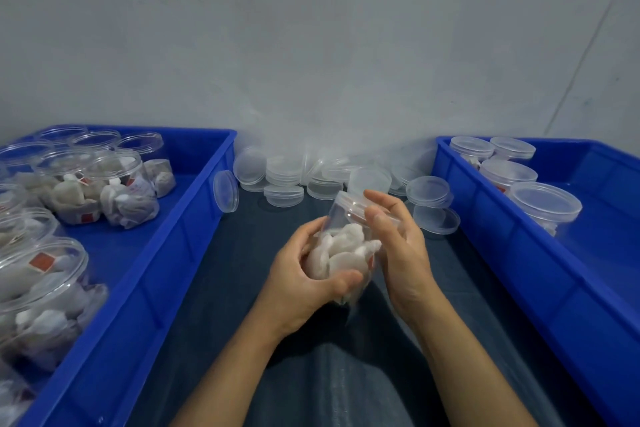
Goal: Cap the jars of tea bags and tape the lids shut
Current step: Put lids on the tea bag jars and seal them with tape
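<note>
Right hand (398, 246) up at the mouth of the jar, fingers curled over a clear plastic lid (360, 208), thumb hooked on its near rim, so that hand is clamped on the lid, which sits on the jar's top. Left hand (301, 281) wraps the body of the jar (343, 250) from below, thumb across the front, fingers curled round the far side. The jar is held in the air between both hands, tilted with its mouth leaning away and to the right.

It's a clear, round plastic jar, packed with pale, crumpled tea bags (337, 255); a speck of red shows by the right palm, probably a tag, though it's too small to be sure. Whether the lid is fully seated is hard to tell; the fingers cover its far edge. The jar's base is hidden behind the left thumb and palm.

Just beyond the fingertips, a loose pile of spare clear lids (298, 180) lies against the wall (311, 45), some stacked, some on edge. All of it sits on a dark cloth surface (221, 270).

Out to the left of the left hand, a blue crate (194, 218) holds uncapped jars of tea bags (121, 198), red tags showing; the crate is cut off by the frame's left edge. Out to the right of the right hand, a second blue crate (519, 253) holds capped jars (543, 204), their contents mostly hidden by the crate wall.
</note>
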